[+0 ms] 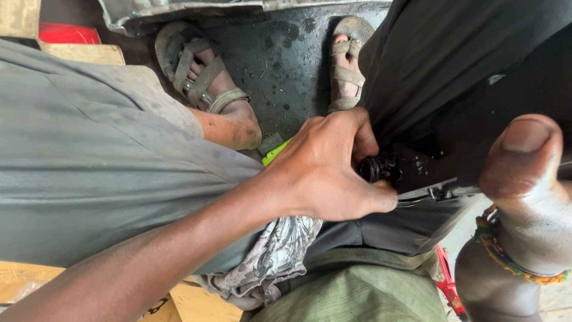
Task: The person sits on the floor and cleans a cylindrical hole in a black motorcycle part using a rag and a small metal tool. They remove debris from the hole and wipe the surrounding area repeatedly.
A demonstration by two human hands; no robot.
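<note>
Head view, looking down past the wearer's knees: a large black panel filled the upper right, sloping from the top edge down to a lower rim fitted with a thin dark clip. Against that rim, at its left end, sat a small black ribbed knob, the landmark here. The left hand lay directly left of the knob, its thumb below it and its fingers curled over the top, pinching it; the forearm ran away to the lower left, so the knob lay straight ahead of the fingertips. The right hand stood well right of the knob, thumb raised against the panel's underside, a beaded wristband below it; whether it gripped the panel or only propped it could not be told from this angle. Grey trousers spread left of the knob, a patterned rag hung below it, two sandalled feet rested above on the oily floor, and a yellow-green tool tip showed just left of the left hand.
</note>
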